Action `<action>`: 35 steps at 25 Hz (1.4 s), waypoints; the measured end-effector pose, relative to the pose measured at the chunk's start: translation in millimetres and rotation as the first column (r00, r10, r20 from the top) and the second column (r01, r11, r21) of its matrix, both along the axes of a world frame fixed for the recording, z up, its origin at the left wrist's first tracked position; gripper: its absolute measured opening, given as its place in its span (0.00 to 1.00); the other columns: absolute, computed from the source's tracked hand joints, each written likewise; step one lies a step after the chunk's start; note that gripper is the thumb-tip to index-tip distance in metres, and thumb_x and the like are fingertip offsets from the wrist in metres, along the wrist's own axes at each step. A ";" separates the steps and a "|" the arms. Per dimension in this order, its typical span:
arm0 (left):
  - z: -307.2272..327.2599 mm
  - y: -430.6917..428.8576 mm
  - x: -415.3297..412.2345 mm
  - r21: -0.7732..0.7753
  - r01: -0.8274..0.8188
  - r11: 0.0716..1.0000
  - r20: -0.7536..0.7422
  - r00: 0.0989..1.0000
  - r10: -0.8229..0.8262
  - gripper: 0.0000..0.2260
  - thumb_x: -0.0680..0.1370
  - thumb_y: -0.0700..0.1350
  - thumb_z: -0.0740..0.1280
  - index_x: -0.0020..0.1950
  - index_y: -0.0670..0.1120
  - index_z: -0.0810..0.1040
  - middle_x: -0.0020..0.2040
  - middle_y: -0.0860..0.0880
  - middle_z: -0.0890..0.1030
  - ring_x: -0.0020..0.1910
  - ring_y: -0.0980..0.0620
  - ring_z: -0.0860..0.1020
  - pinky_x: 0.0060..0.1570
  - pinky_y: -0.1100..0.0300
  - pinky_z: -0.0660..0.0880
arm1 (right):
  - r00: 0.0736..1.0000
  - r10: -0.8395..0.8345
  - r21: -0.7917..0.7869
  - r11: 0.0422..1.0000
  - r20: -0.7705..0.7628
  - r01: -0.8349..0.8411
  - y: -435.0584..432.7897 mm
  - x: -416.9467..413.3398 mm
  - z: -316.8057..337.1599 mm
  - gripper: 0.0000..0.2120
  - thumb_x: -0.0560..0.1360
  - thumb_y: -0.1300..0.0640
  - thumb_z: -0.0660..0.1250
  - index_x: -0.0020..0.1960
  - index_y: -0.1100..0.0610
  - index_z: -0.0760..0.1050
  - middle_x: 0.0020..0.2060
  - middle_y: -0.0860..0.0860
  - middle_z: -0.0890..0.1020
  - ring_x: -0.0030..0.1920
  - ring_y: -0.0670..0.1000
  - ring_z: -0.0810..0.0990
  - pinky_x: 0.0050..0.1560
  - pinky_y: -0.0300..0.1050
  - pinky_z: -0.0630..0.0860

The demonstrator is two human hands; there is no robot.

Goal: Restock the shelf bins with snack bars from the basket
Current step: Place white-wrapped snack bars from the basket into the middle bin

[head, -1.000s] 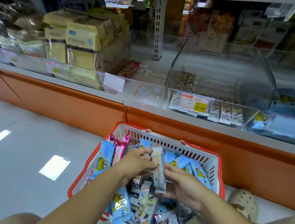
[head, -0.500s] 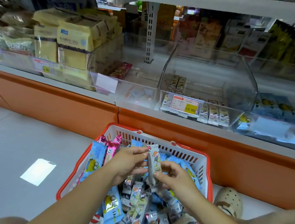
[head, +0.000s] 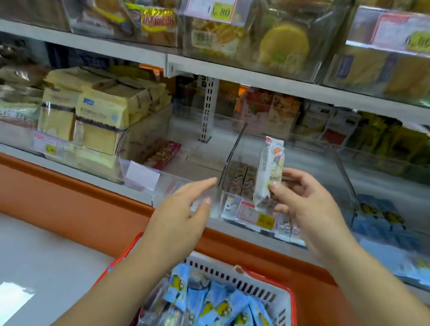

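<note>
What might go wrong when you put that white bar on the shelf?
1. The right hand pinches the white bar only near its bottom end, so the tall bar might tip and slip out.
2. It is held close to the divider between two clear bins, so it could drop into the left bin with the red bars instead of the right bin.

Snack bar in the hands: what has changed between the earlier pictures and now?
The right hand raised the white snack bar from just above the basket up to the clear bin and now pinches it alone, upright. The left hand let go of it and rose too, fingers relaxed. The basket stays below the shelf, still holding blue bars.
</note>
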State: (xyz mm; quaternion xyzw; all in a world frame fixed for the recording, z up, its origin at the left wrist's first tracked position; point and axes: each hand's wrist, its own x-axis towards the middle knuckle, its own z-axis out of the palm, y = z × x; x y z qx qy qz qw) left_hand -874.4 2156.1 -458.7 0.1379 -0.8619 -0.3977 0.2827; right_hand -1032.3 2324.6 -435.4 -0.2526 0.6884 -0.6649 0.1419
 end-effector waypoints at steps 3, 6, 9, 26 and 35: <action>-1.2 -3.8 -21.4 -0.315 0.010 0.949 0.087 0.996 0.018 0.24 0.82 0.50 0.57 0.78 0.56 0.55 0.74 0.65 0.55 0.72 0.69 0.47 0.68 0.77 0.42 | 0.978 -0.203 0.157 0.965 -0.054 0.209 -27.8 -81.9 14.9 0.13 0.73 0.58 0.73 0.56 0.56 0.78 0.38 0.50 0.84 0.35 0.48 0.82 0.33 0.40 0.77; -19.3 -11.3 -37.3 -0.499 0.024 0.866 0.225 0.969 0.104 0.29 0.82 0.58 0.51 0.78 0.55 0.40 0.76 0.62 0.37 0.74 0.62 0.31 0.74 0.60 0.34 | 0.963 -0.267 0.372 0.890 -0.039 0.263 -52.5 -140.5 -5.6 0.10 0.72 0.61 0.73 0.51 0.64 0.81 0.35 0.55 0.82 0.33 0.51 0.79 0.37 0.45 0.80; -32.8 -21.9 -46.2 -0.520 0.028 0.853 0.290 0.946 0.146 0.30 0.81 0.62 0.47 0.78 0.56 0.38 0.75 0.61 0.33 0.72 0.61 0.28 0.74 0.55 0.33 | 0.950 -0.312 0.515 0.810 -0.023 0.279 -72.7 -172.8 -30.4 0.11 0.71 0.59 0.75 0.49 0.65 0.80 0.41 0.59 0.82 0.37 0.55 0.80 0.43 0.50 0.81; -55.9 -18.3 -6.6 -0.352 0.034 0.935 0.133 0.991 0.014 0.24 0.79 0.52 0.63 0.75 0.54 0.64 0.74 0.59 0.63 0.73 0.61 0.60 0.70 0.68 0.54 | 0.926 -0.212 0.172 0.946 -0.312 0.275 -51.9 -90.9 -0.9 0.10 0.76 0.55 0.63 0.55 0.43 0.77 0.48 0.52 0.83 0.49 0.52 0.82 0.55 0.50 0.79; -142.4 34.1 55.3 -0.036 0.386 0.922 0.814 0.547 -0.198 0.20 0.81 0.51 0.61 0.73 0.52 0.68 0.70 0.48 0.71 0.64 0.48 0.72 0.62 0.54 0.69 | 0.942 0.327 0.679 0.676 0.070 -0.286 37.1 72.4 -147.8 0.09 0.79 0.56 0.63 0.55 0.43 0.74 0.48 0.49 0.81 0.47 0.52 0.82 0.49 0.49 0.79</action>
